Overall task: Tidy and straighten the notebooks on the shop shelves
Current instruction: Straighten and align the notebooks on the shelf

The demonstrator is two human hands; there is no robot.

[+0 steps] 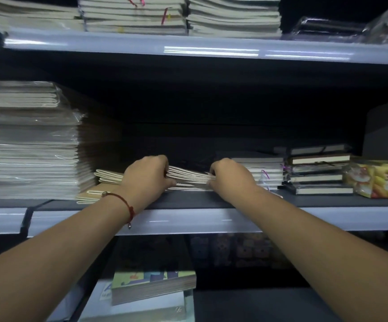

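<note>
A small stack of thin cream-paged notebooks (pixel 189 177) lies tilted on the middle shelf (pixel 188 202). My left hand (pixel 145 174) grips its left end, fingers curled over the top and thumb under. My right hand (pixel 229 176) grips the right end the same way. A few loose tan-covered notebooks (pixel 108 176) lie skewed just left of my left hand, one (pixel 90 194) jutting toward the shelf's front edge.
A tall pile of plastic-wrapped notebooks (pixel 30 145) fills the shelf's left side. White notebooks (pixel 265 173), dark hardcovers (pixel 318 170) and a yellow packet (pixel 381 178) sit on the right. The upper shelf (pixel 142 41) bears more stacks. Books (pixel 153 284) lie on the lower shelf.
</note>
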